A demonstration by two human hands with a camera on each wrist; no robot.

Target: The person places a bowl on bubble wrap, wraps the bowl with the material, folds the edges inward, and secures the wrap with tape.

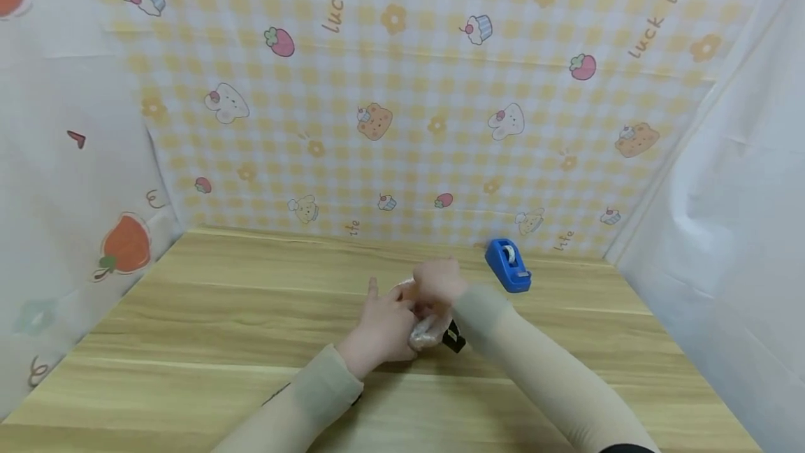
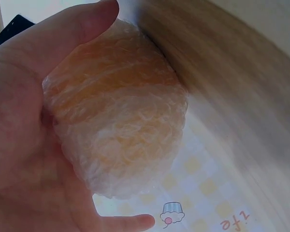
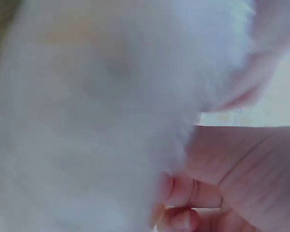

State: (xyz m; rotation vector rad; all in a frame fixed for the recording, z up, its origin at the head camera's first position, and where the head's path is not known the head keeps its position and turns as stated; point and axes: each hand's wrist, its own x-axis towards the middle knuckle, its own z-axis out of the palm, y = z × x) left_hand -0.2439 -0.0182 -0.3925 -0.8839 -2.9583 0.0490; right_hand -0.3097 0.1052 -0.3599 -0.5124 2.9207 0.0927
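A rounded bundle in clear bubble wrap (image 1: 428,334) sits between both hands at the middle of the table. Orange shows through the wrap (image 2: 121,130) in the left wrist view, strongest as a band across its upper part. My left hand (image 1: 385,327) grips its left side, thumb bent over it and little finger stretched away. From the far right side, my right hand (image 1: 437,282) reaches over with curled fingers and holds the wrap. Blurred white wrapping (image 3: 87,121) fills most of the right wrist view, with curled fingertips (image 3: 181,220) at its edge.
A small black object (image 1: 453,336) lies just right of the bundle, partly hidden. Farther back on the right stands a blue tape dispenser (image 1: 508,265) with a roll in it. Patterned cloth (image 1: 402,124) hangs behind the wooden table (image 1: 251,285), and pale cloth hangs along both sides.
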